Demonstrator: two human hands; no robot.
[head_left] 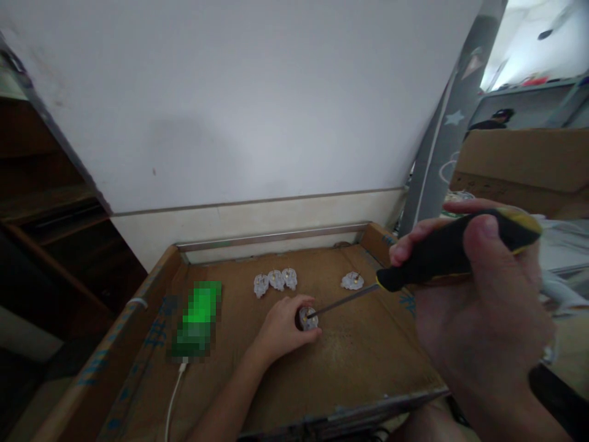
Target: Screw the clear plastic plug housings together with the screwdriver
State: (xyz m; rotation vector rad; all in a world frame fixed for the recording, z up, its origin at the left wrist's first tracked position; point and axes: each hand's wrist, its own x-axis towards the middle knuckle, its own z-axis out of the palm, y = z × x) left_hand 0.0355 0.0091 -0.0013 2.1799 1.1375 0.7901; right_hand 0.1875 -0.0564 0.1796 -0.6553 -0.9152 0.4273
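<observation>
My right hand [478,276] is wrapped round the black and yellow handle of a screwdriver [442,252]. Its metal shaft slants down to the left, and the tip meets a small round whitish plug-like part [309,319] with brassy metal bits. Thumb and fingers of my left hand [288,325] grip that part from the left, on the cardboard surface. Beyond it lie several similar clear-white parts [276,280], grouped close together. One more such part [353,281] sits apart to the right, below the screwdriver's line.
A cardboard-covered tray table [368,368] with raised sides carries everything. At left lies a pixelated green device [197,319] with a white cable [172,393]. A white wall [276,110] rises behind. On the far right are a cardboard box [524,156] and a person [494,120].
</observation>
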